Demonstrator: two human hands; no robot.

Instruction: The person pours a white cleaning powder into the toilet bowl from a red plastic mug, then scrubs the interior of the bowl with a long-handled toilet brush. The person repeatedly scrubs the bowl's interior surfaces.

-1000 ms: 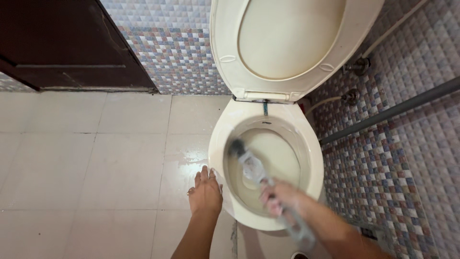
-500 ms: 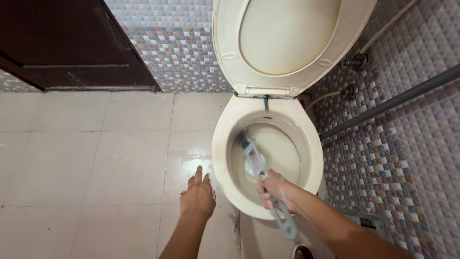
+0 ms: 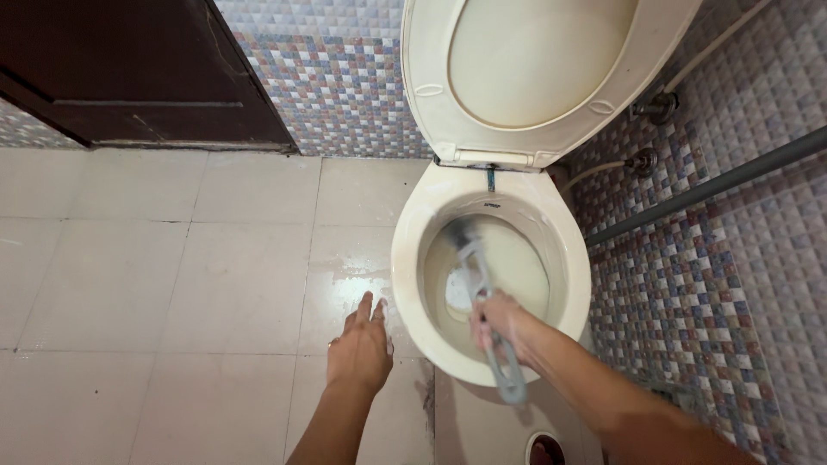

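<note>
Right hand (image 3: 500, 327) clamped around brush (image 3: 482, 297) handle inside toilet (image 3: 413, 258) bowl, left hand (image 3: 360, 353) open, fingers apart, beside toilet.

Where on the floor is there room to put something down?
The pale floor tiles between the dark door and the left hand lie bare. It is crowded around the toilet bowl, where the right hand holds the toilet brush, and tight between bowl and mosaic wall.

brush (image 3: 472, 263) in toilet bowl (image 3: 412, 258), door (image 3: 129, 69) far left, pipe (image 3: 706, 185) on wall to the rt.
</note>
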